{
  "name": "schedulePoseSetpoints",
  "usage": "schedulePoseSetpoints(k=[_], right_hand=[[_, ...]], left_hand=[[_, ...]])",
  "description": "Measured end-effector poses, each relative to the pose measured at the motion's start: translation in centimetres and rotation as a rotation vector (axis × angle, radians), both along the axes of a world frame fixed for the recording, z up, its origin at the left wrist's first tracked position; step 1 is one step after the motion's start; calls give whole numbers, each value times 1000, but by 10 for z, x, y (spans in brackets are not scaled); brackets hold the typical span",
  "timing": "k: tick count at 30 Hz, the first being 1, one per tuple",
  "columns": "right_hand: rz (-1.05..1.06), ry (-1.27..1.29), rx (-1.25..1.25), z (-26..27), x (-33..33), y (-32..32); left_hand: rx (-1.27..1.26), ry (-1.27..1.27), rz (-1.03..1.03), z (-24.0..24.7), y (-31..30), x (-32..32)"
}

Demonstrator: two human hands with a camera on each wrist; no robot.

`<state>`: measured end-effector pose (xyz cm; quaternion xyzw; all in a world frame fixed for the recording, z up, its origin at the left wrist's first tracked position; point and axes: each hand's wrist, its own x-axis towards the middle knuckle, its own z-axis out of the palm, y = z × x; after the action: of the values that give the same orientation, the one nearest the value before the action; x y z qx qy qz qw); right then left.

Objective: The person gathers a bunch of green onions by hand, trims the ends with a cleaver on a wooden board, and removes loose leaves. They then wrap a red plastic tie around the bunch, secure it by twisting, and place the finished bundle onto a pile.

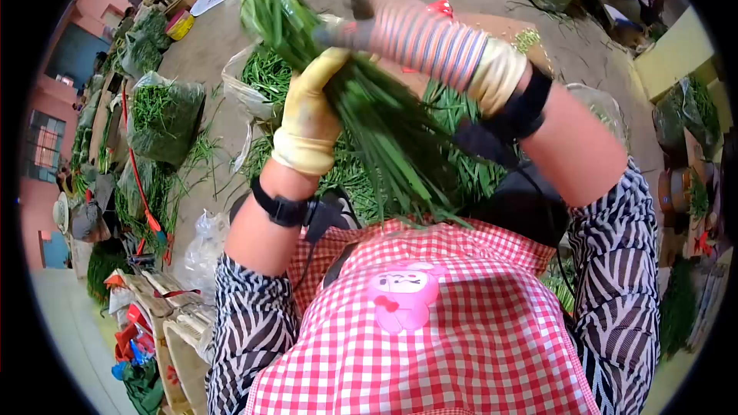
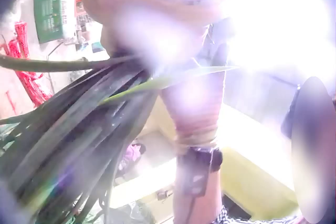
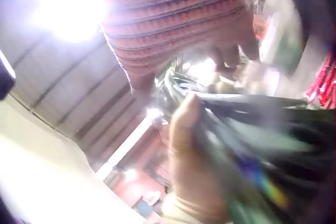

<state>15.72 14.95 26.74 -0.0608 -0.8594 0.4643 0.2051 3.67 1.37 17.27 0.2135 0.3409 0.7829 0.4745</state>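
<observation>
My left hand, in a pale yellow glove, grips a thick bunch of long, flat green leaves, like garlic chives. Its loose ends fan down over my lap; the other end rises up and left past the thumb. My right hand, in a striped knit glove, is blurred by motion and reaches across the bunch just above the left hand. Its fingers look spread apart, one digit overlapping the leaves. In the right wrist view the striped glove arches over the bunch, near the left thumb.
More cut greens lie on the ground below the bunch. An open plastic bag of greens is beside the left hand. Another stuffed bag stands further left, near a red-handled tool. Red ties show in the left wrist view.
</observation>
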Motion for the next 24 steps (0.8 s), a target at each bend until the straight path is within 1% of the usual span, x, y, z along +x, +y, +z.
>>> schedulePoseSetpoints(k=[1, 2, 3, 4, 5, 6, 7, 8, 9, 10, 11, 13, 14, 15, 16, 17, 19, 20, 21, 22, 23, 24], right_hand=[[5, -199, 32, -31, 3, -12], [23, -400, 85, -62, 7, -23], [118, -562, -26, -86, 10, -33], [213, -481, -31, -120, 5, -40], [205, -451, -163, -145, 4, -51], [207, -401, -214, -176, 1, -59], [332, -411, -294, -184, -1, -61], [390, -408, -467, -208, -2, -62], [285, -706, -666, -216, 3, -63], [300, -856, -913, -232, 18, -57], [290, -1002, -873, -243, 22, -52], [275, -1101, -967, -242, 36, -49], [244, -1133, -1035, -243, 38, -49], [211, -1162, -1104, -240, 37, -46], [194, -1268, -1263, -237, 31, -40], [202, -1322, -1296, -242, 27, -35], [216, -1310, -1249, -258, 17, -25], [241, -1369, -1165, -280, 12, -20], [274, -1340, -1199, -293, 9, -17], [244, -1337, -1107, -320, 10, -13], [218, -1332, -1014, -357, 12, -9], [193, -1321, -926, -391, 15, -6]], left_hand=[[52, -93, 112, -15, -12, 4], [-30, -113, 168, -41, -19, -3], [-91, -313, 226, -58, -22, -3], [-120, -298, 260, -88, -28, -9], [-130, -317, 272, -119, -34, -13], [-283, -482, 226, -130, -41, -12], [-265, -480, 129, -174, -47, -22], [-387, -616, -9, -200, -53, -25], [-550, -530, -1, -205, -57, -18], [-592, -435, -66, -211, -57, -2], [-710, -497, -99, -226, -53, 3], [-799, -567, -347, -250, -45, 5], [-835, -604, -404, -268, -40, 4], [-872, -638, -463, -274, -33, 2], [-909, -588, -537, -280, -32, -1], [-993, -582, -609, -284, -27, -2], [-998, -3, -585, -313, -30, -6], [-1070, -327, -633, -314, -24, -4], [-996, -398, -678, -350, -25, -3], [-981, -463, -775, -386, -25, -3], [-965, -527, -868, -405, -26, -2], [-969, -446, -805, -394, -25, 2]])
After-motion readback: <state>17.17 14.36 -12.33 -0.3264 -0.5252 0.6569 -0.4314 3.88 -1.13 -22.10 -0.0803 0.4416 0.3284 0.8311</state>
